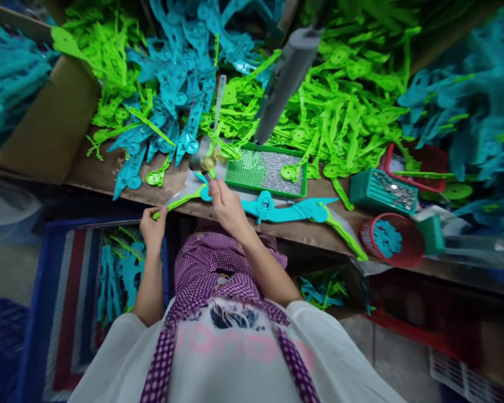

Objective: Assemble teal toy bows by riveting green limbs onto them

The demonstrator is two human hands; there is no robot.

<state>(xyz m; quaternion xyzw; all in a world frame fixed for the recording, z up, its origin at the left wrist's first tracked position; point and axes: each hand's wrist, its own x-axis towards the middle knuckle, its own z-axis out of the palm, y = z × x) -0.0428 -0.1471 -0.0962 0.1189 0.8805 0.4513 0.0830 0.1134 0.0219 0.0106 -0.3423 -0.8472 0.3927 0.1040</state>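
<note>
Cardboard box (63, 106) on the far left, loaded with blue plastic parts, and a blue crate (44, 313) down below it with more blue and green bits. Next over is the left hand (153, 224), thumb and fingers pinching the outer end of a skinny green arm (180, 201). That arm joins a blue bar (283, 214) lying along the front edge of the bench (86, 176). Right hand (225, 207) is just above that joint, fingers wrapped round the handle of what looks like a hammer (204, 163), head up. Behind the bar there's a green tray (269, 191) of tiny metal bits, then a second green arm (346, 238) angling off the bar's right end. Past that: teal box (359, 193) with shiny discs, red basket (415, 246) of small blue pieces.

Handling-wise, I'd guess the bar's light and fairly stiff, a bit slick, with the thin arms the likeliest to bend or swing at the joints. I'd hold near the joint or on the wide middle, fingers well clear of the hammer.
</note>
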